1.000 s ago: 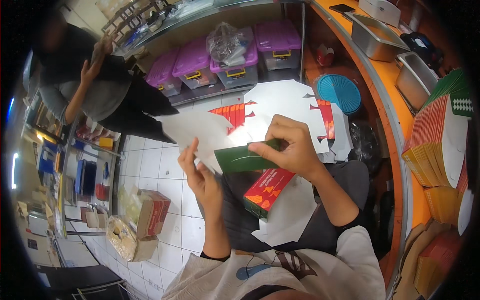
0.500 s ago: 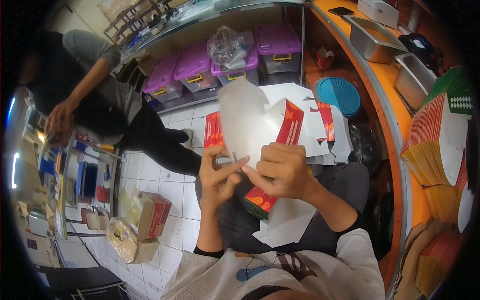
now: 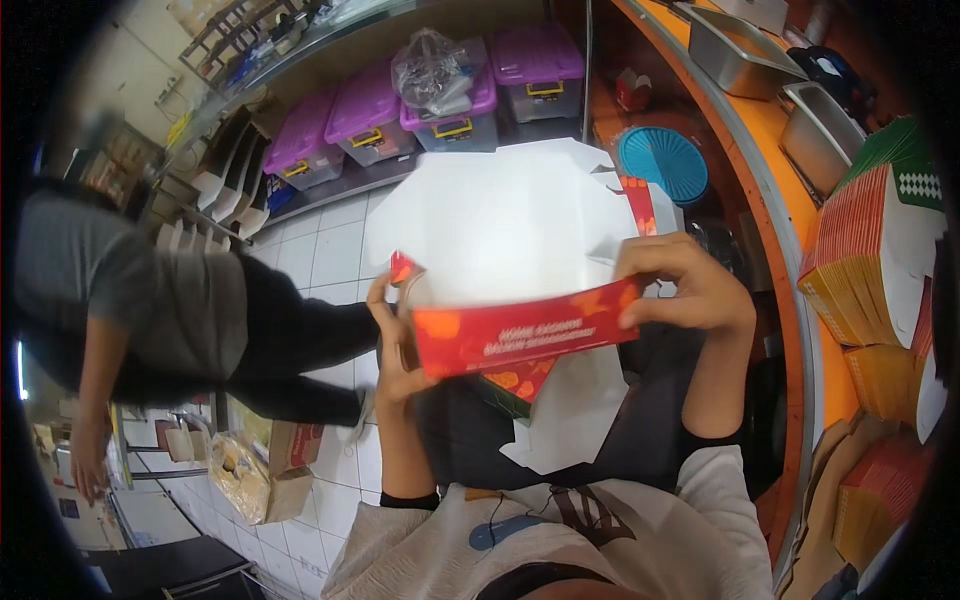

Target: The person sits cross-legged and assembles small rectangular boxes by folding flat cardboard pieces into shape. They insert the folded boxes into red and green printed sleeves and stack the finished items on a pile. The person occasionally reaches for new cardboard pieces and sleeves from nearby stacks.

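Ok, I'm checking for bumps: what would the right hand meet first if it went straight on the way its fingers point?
The right hand points leftward, so first the red-sided carton, whose right end it holds; past that, probably the left hand, though depth is unclear.

bright glare whitening the cardboard (image 3: 490,225), motion blur softening its red panel (image 3: 525,330), fisheye distortion bending edges toward black corners

Pale printed shirt (image 3: 645,545), black cuffs (image 3: 410,500)
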Action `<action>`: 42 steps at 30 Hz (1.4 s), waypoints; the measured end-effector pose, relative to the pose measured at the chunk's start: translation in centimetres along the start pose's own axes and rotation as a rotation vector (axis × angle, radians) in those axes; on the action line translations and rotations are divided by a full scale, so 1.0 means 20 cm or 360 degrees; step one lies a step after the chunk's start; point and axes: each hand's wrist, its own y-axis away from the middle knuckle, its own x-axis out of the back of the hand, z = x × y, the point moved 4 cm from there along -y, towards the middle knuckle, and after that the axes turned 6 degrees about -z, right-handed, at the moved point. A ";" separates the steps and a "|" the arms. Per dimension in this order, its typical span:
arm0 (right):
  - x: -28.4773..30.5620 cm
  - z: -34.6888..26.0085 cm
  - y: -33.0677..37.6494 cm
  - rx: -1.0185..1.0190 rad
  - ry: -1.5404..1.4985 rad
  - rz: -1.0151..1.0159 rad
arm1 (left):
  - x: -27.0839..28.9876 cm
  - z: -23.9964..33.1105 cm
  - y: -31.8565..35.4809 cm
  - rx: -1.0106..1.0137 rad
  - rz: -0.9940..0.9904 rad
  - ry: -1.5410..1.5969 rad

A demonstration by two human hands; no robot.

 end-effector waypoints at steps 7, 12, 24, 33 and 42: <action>0.05 0.13 0.25 0.0138 -0.0836 0.1074 | 0.07 -0.64 0.09 0.1307 -0.0413 -0.0144; 0.00 0.15 0.31 0.0037 -0.0672 0.1320 | -0.09 -0.70 0.07 0.1563 -0.0850 -0.0257; -0.09 0.06 0.27 0.0355 -0.0487 0.1715 | -0.11 -0.49 0.08 0.1190 -0.1131 -0.0039; -0.49 0.05 0.10 0.0051 -0.0456 0.1604 | 0.50 -0.11 0.53 0.0898 0.0853 0.0576; -1.05 0.29 -0.40 -0.0363 -0.0688 0.0601 | 0.52 -0.21 0.70 0.0779 0.1120 0.0466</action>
